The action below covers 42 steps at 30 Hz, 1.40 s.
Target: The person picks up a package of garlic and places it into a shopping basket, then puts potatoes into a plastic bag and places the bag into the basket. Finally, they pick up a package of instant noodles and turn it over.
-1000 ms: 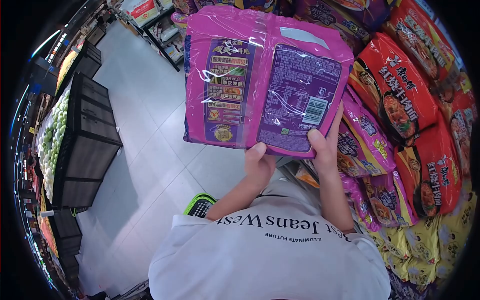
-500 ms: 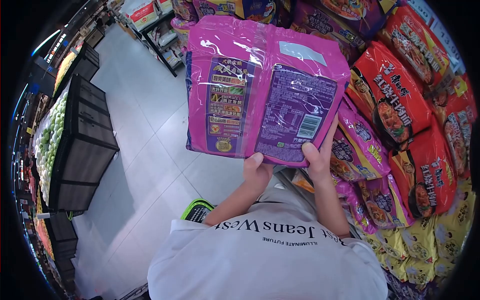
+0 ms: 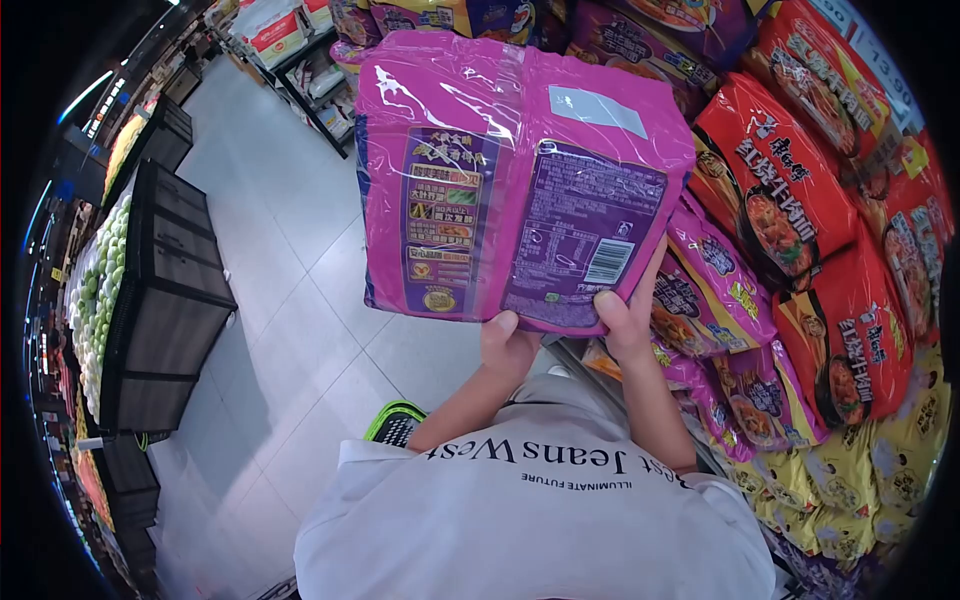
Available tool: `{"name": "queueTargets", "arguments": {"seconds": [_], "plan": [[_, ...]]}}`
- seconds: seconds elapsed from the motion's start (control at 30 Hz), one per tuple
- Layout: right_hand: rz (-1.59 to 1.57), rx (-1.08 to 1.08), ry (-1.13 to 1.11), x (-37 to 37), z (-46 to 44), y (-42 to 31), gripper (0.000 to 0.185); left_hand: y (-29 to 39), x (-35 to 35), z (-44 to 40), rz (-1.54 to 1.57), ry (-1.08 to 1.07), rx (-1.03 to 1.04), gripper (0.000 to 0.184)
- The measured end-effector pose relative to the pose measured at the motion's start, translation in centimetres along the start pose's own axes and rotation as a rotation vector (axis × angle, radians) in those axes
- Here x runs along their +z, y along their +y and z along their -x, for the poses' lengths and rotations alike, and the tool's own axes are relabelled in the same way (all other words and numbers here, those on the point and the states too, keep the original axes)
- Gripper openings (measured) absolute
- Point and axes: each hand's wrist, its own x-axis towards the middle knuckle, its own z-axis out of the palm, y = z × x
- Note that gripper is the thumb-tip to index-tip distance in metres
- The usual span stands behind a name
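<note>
In the head view I hold a large pink and purple multipack of instant noodles (image 3: pixel 515 200) up in front of me, its printed back with a barcode towards me. My left hand (image 3: pixel 508 345) grips the lower edge near the middle, thumb on the front and fingers hidden behind. At the lower right corner my right hand (image 3: pixel 632 318) clasps the pack, thumb near the barcode and fingers behind its side. Close to my right hand lies a pink noodle pack (image 3: pixel 715 275) on the display.
Red noodle packs (image 3: pixel 775 185) and yellow packs (image 3: pixel 840 475) are stacked on the right. A produce stand (image 3: pixel 165 300) with green vegetables is on the left, beyond the tiled floor (image 3: pixel 290 290). A dark shelf rack (image 3: pixel 315 95) stands ahead.
The noodle multipack has shifted slightly left and tilted a little, with both hands still on it. My grip looks the same.
</note>
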Motion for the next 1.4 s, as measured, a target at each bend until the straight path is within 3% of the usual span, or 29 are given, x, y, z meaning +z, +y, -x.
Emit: {"name": "queueTargets", "arguments": {"seconds": [1.17,1.27,1.4], "plan": [[0.030,-0.028,0.046,0.3,0.1,0.0,0.092,0.0,-1.4,1.2,-0.009,0.088,-0.076,0.054],[0.042,-0.062,0.037,0.4,0.1,0.0,0.090,-0.2,-1.4,1.5,-0.063,0.198,-0.092,0.062],[0.078,-0.086,0.034,1.1,0.5,-0.5,0.088,0.4,-1.5,1.8,-0.027,0.164,-0.126,0.061]]}}
